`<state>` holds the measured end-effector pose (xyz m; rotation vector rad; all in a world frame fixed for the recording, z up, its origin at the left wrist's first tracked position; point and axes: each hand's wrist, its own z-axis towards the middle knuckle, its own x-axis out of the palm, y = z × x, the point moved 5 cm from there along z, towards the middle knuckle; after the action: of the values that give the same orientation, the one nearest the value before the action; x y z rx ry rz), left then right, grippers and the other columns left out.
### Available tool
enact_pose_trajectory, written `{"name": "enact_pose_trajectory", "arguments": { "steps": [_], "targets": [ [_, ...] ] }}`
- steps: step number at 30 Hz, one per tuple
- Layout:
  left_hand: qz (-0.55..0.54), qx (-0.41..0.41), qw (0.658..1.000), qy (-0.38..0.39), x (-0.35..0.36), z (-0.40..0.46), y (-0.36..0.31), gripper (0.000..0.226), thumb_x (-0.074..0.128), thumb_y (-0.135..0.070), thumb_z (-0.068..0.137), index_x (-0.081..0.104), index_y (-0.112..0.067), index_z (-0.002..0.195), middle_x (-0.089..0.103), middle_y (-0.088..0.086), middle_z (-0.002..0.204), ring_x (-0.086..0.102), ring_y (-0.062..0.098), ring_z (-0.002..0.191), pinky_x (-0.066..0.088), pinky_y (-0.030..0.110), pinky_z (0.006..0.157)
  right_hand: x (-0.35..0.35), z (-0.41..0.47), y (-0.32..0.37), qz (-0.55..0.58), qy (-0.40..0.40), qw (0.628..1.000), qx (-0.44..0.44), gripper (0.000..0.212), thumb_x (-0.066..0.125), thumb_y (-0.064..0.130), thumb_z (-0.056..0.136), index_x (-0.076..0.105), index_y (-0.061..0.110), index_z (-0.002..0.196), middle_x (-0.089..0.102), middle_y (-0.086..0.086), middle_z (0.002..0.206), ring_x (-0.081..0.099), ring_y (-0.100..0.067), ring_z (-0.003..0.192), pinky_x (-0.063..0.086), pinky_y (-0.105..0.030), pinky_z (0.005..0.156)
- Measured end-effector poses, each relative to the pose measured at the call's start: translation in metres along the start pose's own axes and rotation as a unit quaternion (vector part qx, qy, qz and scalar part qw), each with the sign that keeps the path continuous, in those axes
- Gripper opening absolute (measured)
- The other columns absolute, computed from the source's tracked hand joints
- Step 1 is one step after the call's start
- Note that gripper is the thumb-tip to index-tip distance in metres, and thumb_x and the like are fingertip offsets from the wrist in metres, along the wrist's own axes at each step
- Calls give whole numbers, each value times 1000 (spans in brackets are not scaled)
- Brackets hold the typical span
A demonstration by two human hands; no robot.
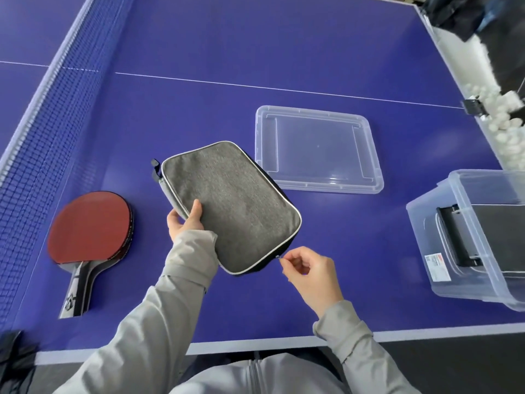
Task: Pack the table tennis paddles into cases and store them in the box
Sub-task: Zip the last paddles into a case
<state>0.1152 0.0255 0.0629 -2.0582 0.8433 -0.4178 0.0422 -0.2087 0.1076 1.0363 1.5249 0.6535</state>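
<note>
A grey paddle case with white piping is held above the blue table. My left hand grips its left edge, thumb on top. At the case's near right corner, my right hand pinches the small zipper pull. A stack of red-rubber paddles lies flat at the left, handles pointing toward me. The clear plastic box stands at the right edge with dark cases inside. Its clear lid lies flat behind the case.
The blue net runs along the left side. A trough of white balls lines the table's far right edge. The table's white near edge is just below my arms. A dark bag sits at bottom left.
</note>
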Motion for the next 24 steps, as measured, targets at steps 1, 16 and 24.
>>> {"name": "enact_pose_trajectory", "arguments": {
  "steps": [1, 16, 24],
  "targets": [
    [-10, -9, 1000, -13, 1, -4, 2, 39, 67, -29, 85, 52, -13, 118, 56, -2, 96, 53, 15, 83, 39, 24, 78, 6, -5, 2, 6, 4, 1000, -4, 16, 69, 8, 80, 64, 19, 70, 63, 5, 60, 57, -9, 55, 54, -32, 61],
    [-94, -103, 977, -164, 12, -45, 25, 53, 63, -28, 88, 40, -9, 131, 36, -8, 69, 41, 16, 85, 23, 14, 63, 22, -20, 19, 77, -45, 992, -92, 6, 69, 6, 80, 68, 10, 75, 62, 10, 62, 57, -6, 57, 49, -18, 59],
    [-12, -58, 998, 23, 6, -43, 21, 28, 65, -37, 85, 54, -26, 109, 59, -8, 85, 57, 15, 73, 50, 32, 62, -39, -6, -13, 205, -88, 974, 33, 11, 61, 18, 89, 66, 15, 79, 66, 0, 67, 58, -7, 57, 48, -18, 55]
  ]
}}
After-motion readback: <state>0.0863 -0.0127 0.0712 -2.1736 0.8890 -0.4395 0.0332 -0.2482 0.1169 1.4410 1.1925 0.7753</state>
